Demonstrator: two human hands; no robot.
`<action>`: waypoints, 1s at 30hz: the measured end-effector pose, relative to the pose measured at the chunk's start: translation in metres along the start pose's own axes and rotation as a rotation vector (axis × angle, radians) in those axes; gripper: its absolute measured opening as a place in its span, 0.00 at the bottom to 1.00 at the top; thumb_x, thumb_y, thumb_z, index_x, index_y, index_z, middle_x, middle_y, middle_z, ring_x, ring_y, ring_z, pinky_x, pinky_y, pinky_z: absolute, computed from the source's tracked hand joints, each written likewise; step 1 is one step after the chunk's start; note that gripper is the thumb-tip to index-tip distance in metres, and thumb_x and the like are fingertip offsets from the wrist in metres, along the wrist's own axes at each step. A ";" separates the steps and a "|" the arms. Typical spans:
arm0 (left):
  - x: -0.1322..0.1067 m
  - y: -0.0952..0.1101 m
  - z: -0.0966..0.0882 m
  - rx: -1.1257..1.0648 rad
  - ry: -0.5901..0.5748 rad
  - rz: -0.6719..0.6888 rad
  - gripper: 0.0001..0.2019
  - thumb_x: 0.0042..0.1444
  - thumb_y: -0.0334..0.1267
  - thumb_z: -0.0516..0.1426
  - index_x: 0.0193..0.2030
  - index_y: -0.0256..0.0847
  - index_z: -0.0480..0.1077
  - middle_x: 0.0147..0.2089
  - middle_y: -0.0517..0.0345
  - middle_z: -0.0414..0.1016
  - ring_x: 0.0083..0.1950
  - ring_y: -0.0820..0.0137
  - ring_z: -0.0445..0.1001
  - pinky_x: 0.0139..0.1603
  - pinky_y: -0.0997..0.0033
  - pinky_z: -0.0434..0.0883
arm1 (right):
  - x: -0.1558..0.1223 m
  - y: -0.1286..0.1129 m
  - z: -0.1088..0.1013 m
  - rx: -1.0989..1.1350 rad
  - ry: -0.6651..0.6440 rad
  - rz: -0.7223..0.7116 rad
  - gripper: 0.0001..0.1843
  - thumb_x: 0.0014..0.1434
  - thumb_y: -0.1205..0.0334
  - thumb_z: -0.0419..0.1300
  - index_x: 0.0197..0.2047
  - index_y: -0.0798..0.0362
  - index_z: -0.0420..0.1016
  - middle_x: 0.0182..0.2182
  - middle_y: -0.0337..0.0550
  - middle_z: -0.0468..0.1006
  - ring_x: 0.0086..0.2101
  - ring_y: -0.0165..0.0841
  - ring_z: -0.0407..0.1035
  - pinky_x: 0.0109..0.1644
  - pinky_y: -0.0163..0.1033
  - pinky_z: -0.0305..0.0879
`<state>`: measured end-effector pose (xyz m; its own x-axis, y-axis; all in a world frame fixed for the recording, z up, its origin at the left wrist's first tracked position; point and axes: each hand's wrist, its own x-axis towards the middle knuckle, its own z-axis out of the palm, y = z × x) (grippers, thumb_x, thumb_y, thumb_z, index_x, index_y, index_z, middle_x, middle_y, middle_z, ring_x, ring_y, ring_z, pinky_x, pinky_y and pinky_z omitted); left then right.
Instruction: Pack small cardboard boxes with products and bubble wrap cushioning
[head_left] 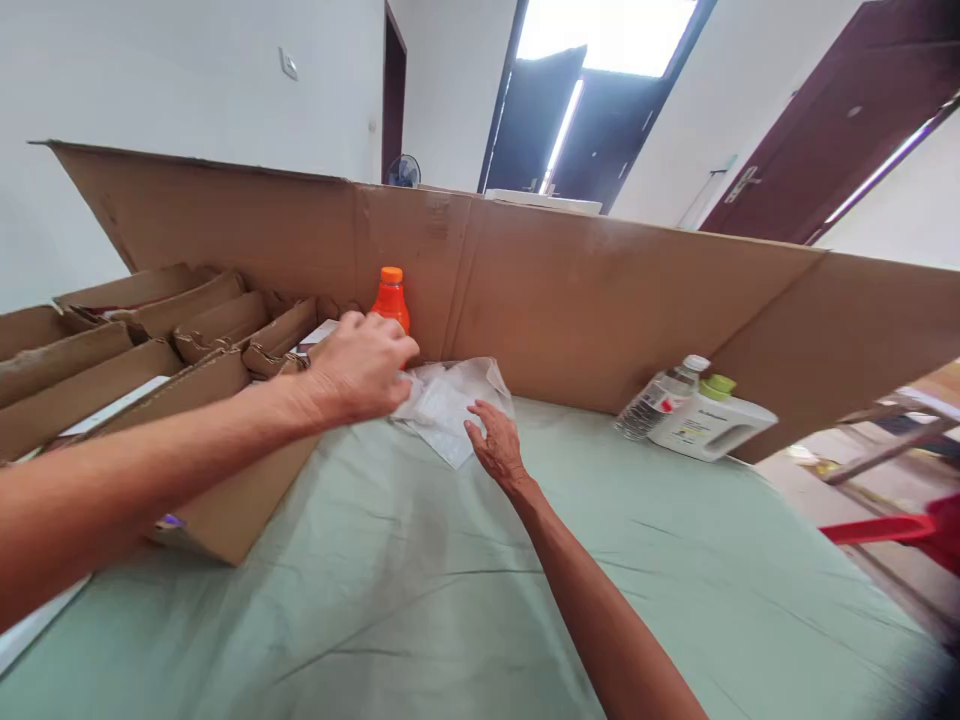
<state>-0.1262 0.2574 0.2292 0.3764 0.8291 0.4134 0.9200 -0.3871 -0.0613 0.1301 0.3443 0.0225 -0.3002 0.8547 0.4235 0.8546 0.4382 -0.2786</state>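
Clear plastic first: the crumpled sheet (pixel 450 405) lies towards the far edge of the green-covered table (pixel 420 600), close to the cardboard panel (pixel 600 300) standing there. I can read no lettering anywhere on my feed. The white jug (pixel 694 430) with the green cap, over by the table's far right corner, carries print too small for me to make out, and the clear bottle (pixel 649 405) just beside it shows only a red patch on its label.

The sheet points one corner at the near edge; it is bunched on its left and flatter on its right, so I can't settle its long axis. The orange bottle (pixel 390 295) stands upright, cap up, behind my left hand (pixel 364 365).

That left arm reaches in across the divided cardboard box (pixel 247 510), palm down, fingers curled — whether they pinch the plastic, I cannot tell. My right hand (pixel 496 445) comes up from the near edge, empty, thumb and fingers spread at the sheet's right side.
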 end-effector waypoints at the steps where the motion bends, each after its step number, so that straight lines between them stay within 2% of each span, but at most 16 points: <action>1: -0.005 0.017 0.015 -0.041 -0.058 0.029 0.15 0.53 0.39 0.59 0.46 0.38 0.77 0.51 0.46 0.77 0.58 0.51 0.70 0.63 0.45 0.60 | -0.015 -0.001 -0.005 0.000 -0.026 -0.023 0.20 0.68 0.58 0.51 0.60 0.52 0.71 0.64 0.52 0.69 0.62 0.42 0.63 0.63 0.51 0.58; 3: -0.020 0.049 0.049 -0.141 -0.142 0.016 0.17 0.53 0.38 0.60 0.49 0.38 0.76 0.55 0.43 0.75 0.60 0.50 0.69 0.63 0.45 0.61 | -0.047 -0.006 -0.010 0.000 -0.088 -0.081 0.19 0.66 0.58 0.56 0.59 0.50 0.73 0.61 0.49 0.73 0.60 0.40 0.66 0.62 0.47 0.61; 6: -0.054 0.090 0.093 -0.215 -0.160 -0.062 0.17 0.53 0.36 0.59 0.50 0.38 0.76 0.54 0.42 0.76 0.56 0.54 0.73 0.57 0.52 0.69 | -0.085 -0.018 -0.007 -0.005 -0.162 -0.161 0.19 0.66 0.58 0.58 0.58 0.49 0.74 0.59 0.49 0.75 0.57 0.39 0.69 0.59 0.46 0.64; 8: -0.079 0.105 0.107 -0.247 -0.139 -0.097 0.19 0.53 0.35 0.60 0.53 0.40 0.75 0.58 0.43 0.74 0.59 0.56 0.72 0.59 0.57 0.69 | -0.098 -0.023 -0.002 -0.008 -0.181 -0.188 0.18 0.67 0.59 0.56 0.57 0.49 0.75 0.59 0.50 0.75 0.57 0.40 0.69 0.58 0.47 0.65; 9: -0.091 0.106 0.108 -0.254 -0.119 -0.113 0.21 0.54 0.36 0.60 0.55 0.40 0.74 0.62 0.43 0.72 0.62 0.57 0.69 0.62 0.57 0.68 | -0.102 -0.025 0.001 -0.008 -0.182 -0.191 0.17 0.67 0.59 0.55 0.57 0.50 0.75 0.59 0.51 0.75 0.58 0.41 0.69 0.58 0.48 0.64; 10: -0.102 0.102 0.104 -0.252 -0.076 -0.135 0.22 0.55 0.36 0.59 0.57 0.41 0.73 0.65 0.44 0.68 0.66 0.57 0.66 0.65 0.56 0.65 | -0.103 -0.026 0.003 -0.006 -0.180 -0.190 0.18 0.67 0.59 0.55 0.58 0.50 0.74 0.60 0.52 0.74 0.58 0.42 0.68 0.58 0.49 0.64; 12: -0.120 0.080 0.085 -0.208 0.074 -0.204 0.23 0.58 0.35 0.56 0.61 0.40 0.70 0.69 0.43 0.64 0.70 0.55 0.60 0.69 0.53 0.60 | -0.103 -0.028 0.006 0.005 -0.173 -0.179 0.18 0.68 0.59 0.54 0.58 0.51 0.74 0.61 0.54 0.73 0.59 0.45 0.67 0.60 0.52 0.62; 14: -0.133 0.044 0.056 -0.101 0.255 -0.298 0.23 0.61 0.35 0.52 0.62 0.37 0.69 0.68 0.40 0.64 0.71 0.53 0.59 0.70 0.50 0.58 | -0.102 -0.029 0.008 0.023 -0.168 -0.165 0.18 0.68 0.59 0.54 0.58 0.52 0.74 0.61 0.54 0.72 0.60 0.46 0.66 0.60 0.54 0.61; 15: -0.137 0.024 0.041 -0.028 0.293 -0.342 0.23 0.61 0.36 0.51 0.62 0.35 0.68 0.68 0.38 0.64 0.70 0.50 0.59 0.70 0.48 0.58 | -0.102 -0.030 0.008 0.032 -0.163 -0.156 0.18 0.67 0.59 0.54 0.58 0.52 0.74 0.61 0.54 0.72 0.60 0.46 0.65 0.61 0.54 0.60; 17: -0.141 -0.011 0.018 0.114 0.273 -0.451 0.25 0.61 0.37 0.51 0.64 0.31 0.65 0.66 0.32 0.66 0.67 0.44 0.63 0.67 0.42 0.59 | -0.103 -0.032 0.008 0.046 -0.149 -0.138 0.17 0.67 0.59 0.55 0.56 0.51 0.75 0.60 0.53 0.73 0.60 0.46 0.66 0.61 0.53 0.60; 20: -0.144 -0.044 0.003 0.195 0.012 -0.630 0.28 0.60 0.35 0.48 0.66 0.30 0.62 0.51 0.30 0.78 0.52 0.42 0.77 0.54 0.41 0.69 | -0.104 -0.034 0.007 0.059 -0.102 -0.109 0.16 0.66 0.59 0.56 0.55 0.50 0.76 0.59 0.51 0.75 0.59 0.43 0.67 0.61 0.51 0.61; 22: -0.146 -0.050 0.003 0.164 -0.145 -0.684 0.28 0.61 0.33 0.45 0.68 0.33 0.60 0.41 0.36 0.81 0.42 0.45 0.80 0.43 0.49 0.72 | -0.105 -0.032 0.004 0.064 -0.046 -0.077 0.16 0.66 0.60 0.55 0.55 0.51 0.76 0.59 0.52 0.75 0.59 0.42 0.67 0.61 0.51 0.62; 24: -0.150 -0.047 0.006 0.134 -0.189 -0.630 0.29 0.62 0.33 0.43 0.70 0.36 0.59 0.38 0.40 0.82 0.38 0.48 0.81 0.38 0.55 0.73 | -0.107 -0.028 -0.003 0.073 0.016 -0.040 0.17 0.66 0.60 0.54 0.55 0.53 0.75 0.59 0.53 0.75 0.58 0.44 0.67 0.60 0.53 0.63; 27: -0.161 -0.031 0.011 0.093 -0.132 -0.411 0.28 0.61 0.33 0.44 0.69 0.39 0.62 0.38 0.45 0.82 0.41 0.54 0.81 0.41 0.59 0.74 | -0.113 -0.019 -0.019 0.112 0.090 -0.014 0.18 0.66 0.59 0.52 0.54 0.53 0.75 0.58 0.55 0.75 0.58 0.45 0.68 0.59 0.55 0.65; 30: -0.173 -0.002 0.012 -0.056 -0.038 -0.156 0.27 0.59 0.31 0.47 0.64 0.43 0.68 0.38 0.50 0.82 0.42 0.59 0.80 0.44 0.61 0.75 | -0.126 -0.015 -0.039 0.246 0.132 0.001 0.18 0.65 0.55 0.54 0.54 0.50 0.75 0.59 0.53 0.74 0.59 0.45 0.68 0.61 0.56 0.64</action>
<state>-0.1914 0.1198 0.1472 0.2340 0.8952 0.3793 0.9606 -0.2732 0.0522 0.1719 0.2188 0.0067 -0.2275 0.8187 0.5272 0.7215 0.5053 -0.4734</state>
